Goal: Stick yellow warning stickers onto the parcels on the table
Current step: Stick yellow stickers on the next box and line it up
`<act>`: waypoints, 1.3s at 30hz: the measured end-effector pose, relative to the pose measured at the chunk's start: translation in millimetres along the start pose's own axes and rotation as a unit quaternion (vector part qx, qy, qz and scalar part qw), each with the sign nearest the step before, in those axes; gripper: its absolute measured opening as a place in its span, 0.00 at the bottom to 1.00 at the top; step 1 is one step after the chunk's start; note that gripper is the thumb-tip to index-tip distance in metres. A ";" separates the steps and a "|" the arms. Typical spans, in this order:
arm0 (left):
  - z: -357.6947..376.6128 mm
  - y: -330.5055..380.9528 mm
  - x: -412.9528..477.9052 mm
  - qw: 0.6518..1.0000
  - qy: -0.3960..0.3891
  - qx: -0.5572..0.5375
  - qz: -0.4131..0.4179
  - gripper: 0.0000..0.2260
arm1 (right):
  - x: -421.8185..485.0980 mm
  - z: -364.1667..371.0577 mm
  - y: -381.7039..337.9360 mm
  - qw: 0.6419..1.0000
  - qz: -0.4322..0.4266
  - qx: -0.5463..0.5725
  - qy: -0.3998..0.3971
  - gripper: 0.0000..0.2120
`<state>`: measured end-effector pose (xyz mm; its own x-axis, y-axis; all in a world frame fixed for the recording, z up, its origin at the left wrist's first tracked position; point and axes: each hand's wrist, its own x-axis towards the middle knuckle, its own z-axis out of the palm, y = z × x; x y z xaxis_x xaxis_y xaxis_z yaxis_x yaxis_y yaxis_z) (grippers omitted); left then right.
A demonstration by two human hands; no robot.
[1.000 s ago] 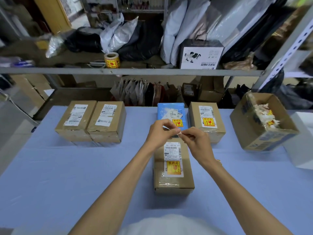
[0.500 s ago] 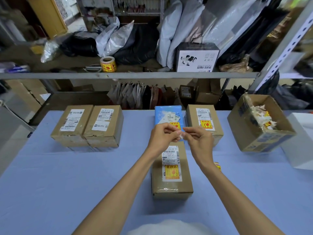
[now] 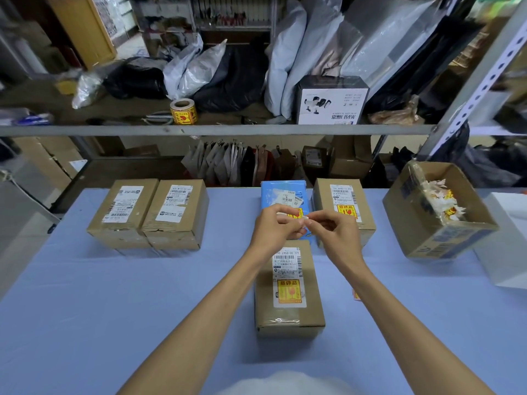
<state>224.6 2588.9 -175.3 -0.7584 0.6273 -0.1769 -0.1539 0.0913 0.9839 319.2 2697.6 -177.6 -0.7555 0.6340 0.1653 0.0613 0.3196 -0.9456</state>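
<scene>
Five parcels sit on the blue table (image 3: 114, 309). Three already carry a yellow sticker: the brown box (image 3: 288, 320) nearest the front edge, with its sticker (image 3: 289, 292) under the shipping label, plus the blue parcel (image 3: 281, 192) and the box beside it (image 3: 322, 195) along the back edge. The two boxes towards the back left corner (image 3: 122, 212) (image 3: 176, 218) show only white labels, so they are probably next.

The left hand (image 3: 273, 226) and right hand (image 3: 333, 235) meet in the air above the blue parcel, fingertips of both pinched on a small pale slip of paper (image 3: 305, 218). They are held close together and lifted off the table, likely so the fingers can pick an edge apart; whether the slip is a sticker or only its backing is too small to tell. A bit of yellow sticker (image 3: 354, 295) peeks out on the table beside the right forearm.

At the right edge an open carton (image 3: 445, 238) holds crumpled scraps, handy for peeled waste. A sticker roll (image 3: 184, 111) stands on the shelf (image 3: 228, 129) behind.
</scene>
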 end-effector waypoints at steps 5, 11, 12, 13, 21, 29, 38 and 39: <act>-3.6 0.4 -2.0 0.998 -0.024 0.044 0.030 0.07 | 5.0 -5.5 2.5 0.998 0.016 0.031 -0.049 0.04; -0.7 4.0 3.6 0.999 -0.029 0.018 -0.004 0.06 | 9.3 -4.5 6.3 0.998 0.013 0.020 -0.053 0.03; -0.2 4.0 4.3 1.000 -0.027 0.012 -0.012 0.06 | 9.8 -3.8 6.6 0.999 0.001 -0.001 -0.044 0.03; 0.4 3.8 4.8 1.000 -0.024 0.003 -0.018 0.05 | 10.1 -3.3 7.1 0.999 -0.016 -0.027 -0.036 0.02; 4.3 1.6 10.5 0.998 0.038 -0.019 -0.040 0.06 | 1.9 1.1 13.0 0.962 -0.182 -0.204 -0.004 0.07; 4.8 4.7 9.7 0.996 -0.002 -0.073 -0.053 0.09 | 9.1 -13.5 8.8 0.988 -0.078 -0.113 -0.066 0.06; 8.0 2.0 10.2 0.999 0.039 0.026 -0.014 0.05 | 15.6 -7.1 3.6 0.998 0.052 0.002 -0.037 0.04; 8.6 0.9 9.1 0.998 0.051 0.045 -0.004 0.04 | 16.0 -6.2 3.4 0.998 0.052 -0.009 -0.039 0.04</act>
<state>223.0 2601.3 -175.8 -0.8186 0.5448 -0.1820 -0.1057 0.1685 0.9800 311.3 2713.2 -176.4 -0.7930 0.6078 0.0425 0.1537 0.2672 -0.9513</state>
